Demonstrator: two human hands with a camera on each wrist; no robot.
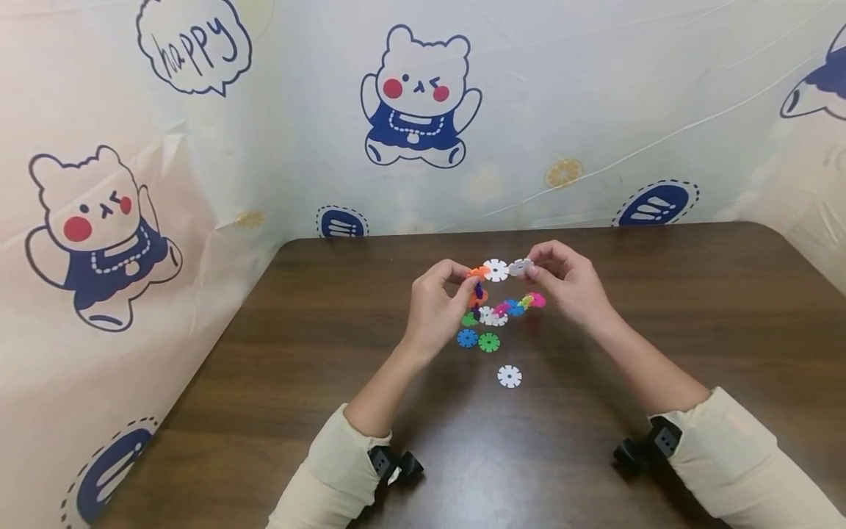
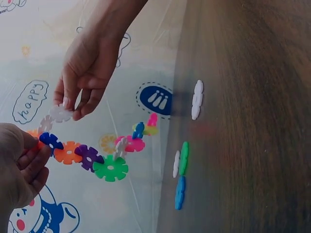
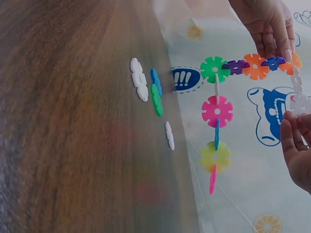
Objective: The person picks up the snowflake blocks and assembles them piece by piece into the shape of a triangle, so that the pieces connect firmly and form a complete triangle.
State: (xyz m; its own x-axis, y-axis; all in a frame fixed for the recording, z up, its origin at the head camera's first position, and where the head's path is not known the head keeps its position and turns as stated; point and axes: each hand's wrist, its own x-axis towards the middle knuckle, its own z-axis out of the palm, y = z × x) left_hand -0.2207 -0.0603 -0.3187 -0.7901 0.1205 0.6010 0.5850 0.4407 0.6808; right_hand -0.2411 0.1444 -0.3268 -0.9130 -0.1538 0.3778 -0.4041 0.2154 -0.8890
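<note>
A chain of interlocked notched plastic discs hangs between the two hands above the table. My left hand (image 1: 432, 308) pinches an orange disc (image 3: 290, 64) at the chain's upper corner. With thumb and fingers, my right hand (image 1: 571, 286) holds the white disc (image 1: 521, 267) at one end; another white disc (image 1: 496, 270) links it to the orange one. From the left hand the chain runs through blue, orange and purple to a green disc (image 2: 111, 168). It turns there through white, pink (image 3: 217, 111), blue and yellow (image 3: 215, 156) to a free pink disc (image 3: 213, 179).
Loose discs lie flat on the brown wooden table (image 1: 264, 411): a blue one (image 1: 467, 338), a green one (image 1: 489, 342) and a white one (image 1: 510, 376) nearer the front. Another white piece (image 2: 176, 164) lies beside the green disc. A printed curtain (image 1: 529, 191) hangs behind the table.
</note>
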